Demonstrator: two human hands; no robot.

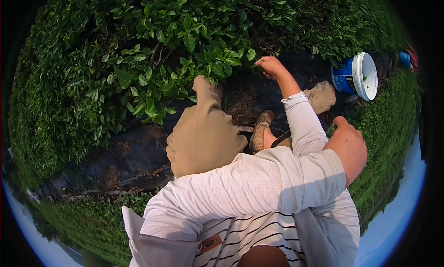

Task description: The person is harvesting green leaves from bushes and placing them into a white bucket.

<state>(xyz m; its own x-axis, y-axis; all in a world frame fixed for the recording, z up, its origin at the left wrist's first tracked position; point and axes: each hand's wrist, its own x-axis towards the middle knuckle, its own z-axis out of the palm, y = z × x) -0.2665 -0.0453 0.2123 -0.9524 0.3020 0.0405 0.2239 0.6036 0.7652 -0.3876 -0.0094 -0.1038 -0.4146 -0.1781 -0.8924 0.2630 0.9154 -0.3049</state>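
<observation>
My right hand (pixel 272 68) reaches to the edge of a leafy shrub, which looks like a tea bush (pixel 189 41). Its thumb and fingertips pinch together at a small green shoot (pixel 262 60), beside the outer leaves. Across my body lies my left arm, passing over the right one. At its end my left hand (pixel 348 149) is curled, its back towards me; the fingertips and any contents are hidden. A white bucket (pixel 370 76) with a blue printed wrap stands beyond the hands at the right, with a few bits of leaf inside.
Black ground sheeting (pixel 138 156) with dry plant litter runs between hedge rows. My bent knee in tan trousers (pixel 204 142) touches the foliage. A brown mesh shoe (pixel 262 130) is below my right forearm. Far right are a blue object (pixel 404 59) and something red (pixel 412 55).
</observation>
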